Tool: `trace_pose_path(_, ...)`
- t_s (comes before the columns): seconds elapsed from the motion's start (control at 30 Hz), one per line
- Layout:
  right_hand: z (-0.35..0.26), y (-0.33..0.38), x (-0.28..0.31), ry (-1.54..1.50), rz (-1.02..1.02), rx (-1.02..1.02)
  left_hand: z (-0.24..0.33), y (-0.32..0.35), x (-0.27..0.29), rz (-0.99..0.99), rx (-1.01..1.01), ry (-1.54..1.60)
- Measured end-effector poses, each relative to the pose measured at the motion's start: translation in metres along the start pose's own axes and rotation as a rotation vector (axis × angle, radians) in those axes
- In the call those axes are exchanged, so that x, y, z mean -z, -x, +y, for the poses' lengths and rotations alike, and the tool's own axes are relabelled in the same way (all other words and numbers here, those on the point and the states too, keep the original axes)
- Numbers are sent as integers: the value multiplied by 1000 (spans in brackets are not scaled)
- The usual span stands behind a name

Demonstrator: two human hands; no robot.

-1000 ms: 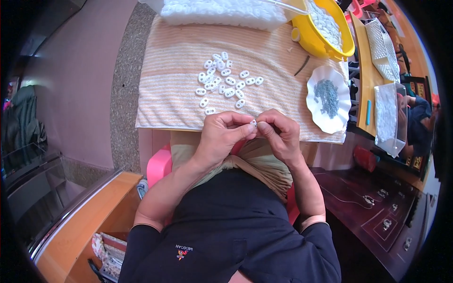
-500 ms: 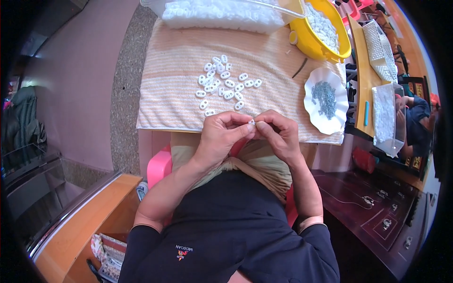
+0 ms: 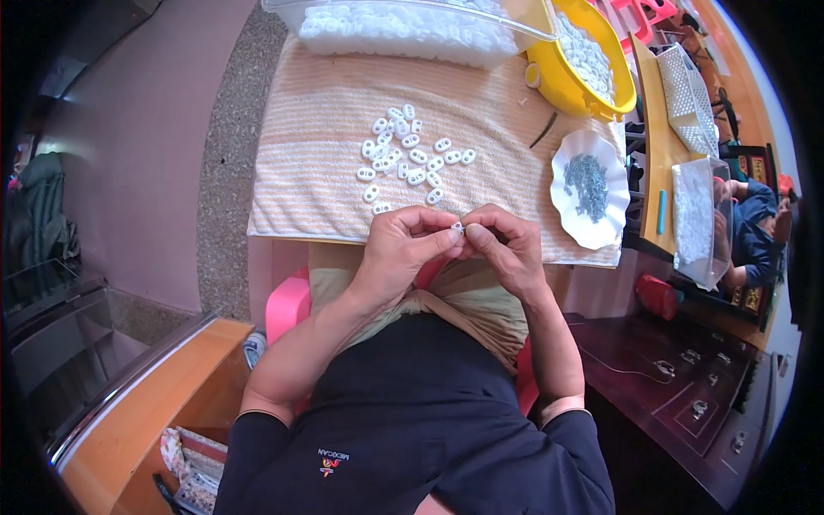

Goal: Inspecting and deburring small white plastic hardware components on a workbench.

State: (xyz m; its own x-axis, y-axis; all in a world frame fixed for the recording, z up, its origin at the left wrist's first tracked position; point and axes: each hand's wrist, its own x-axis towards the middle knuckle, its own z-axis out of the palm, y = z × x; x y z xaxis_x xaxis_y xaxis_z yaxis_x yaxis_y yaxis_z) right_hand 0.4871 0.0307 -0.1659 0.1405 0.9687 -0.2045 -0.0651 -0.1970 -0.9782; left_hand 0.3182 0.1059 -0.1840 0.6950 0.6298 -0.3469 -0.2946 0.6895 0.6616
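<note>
In front of me, at the near edge of a striped towel, both hands meet. My left hand [image 3: 402, 247] pinches a small white oval plastic piece with two holes [image 3: 457, 227] between thumb and fingertips. My right hand [image 3: 508, 247] is closed at the piece's right end, thumb against forefinger; what sits in that pinch is too small to name. Just beyond my hands, several similar white two-hole pieces [image 3: 417, 176] lie loosely scattered on the towel [image 3: 309, 163]. To the right stands a white scalloped dish [image 3: 566, 206] holding a heap of small grey metal bits [image 3: 588, 184].
At the far edge sit a clear plastic box [image 3: 412, 34] of white pieces and a yellow basin [image 3: 622, 81], also filled. A thin dark strip [image 3: 543, 130] lies near the dish. Further right, a wooden shelf [image 3: 654, 163] carries a white perforated basket [image 3: 687, 94] and another clear box [image 3: 699, 223].
My hands keep nearly the same place and the same pinch. The whole view has shifted slightly; the scattered pieces lie as before.
</note>
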Motion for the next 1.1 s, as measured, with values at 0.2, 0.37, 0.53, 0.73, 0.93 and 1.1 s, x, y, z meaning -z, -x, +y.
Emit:
trace_pose_path(0.2, 1, 1, -3, 36, 22, 27, 0, 0, 0, -5, 5, -9)
trace_pose_path(0.37, 2, 2, -3, 85, 38, 49, 0, 1, 0, 6, 4, -23)
trace_pose_path(0.53, -8, 1, -1, 4, -11, 17, 2, 1, -2, 20, 18, 25)
trace_pose_path(0.73, -26, -19, 11, 366, 203, 24, 3, 0, -1, 73, 41, 22)
trace_pose_path(0.93, -22, -54, 15, 948, 250, 225, 3, 0, -1, 82, 27, 54)
trace_pose_path(1.1, -16, -64, 8, 1174, 302, 199, 1, -1, 0, 85, 12, 69)
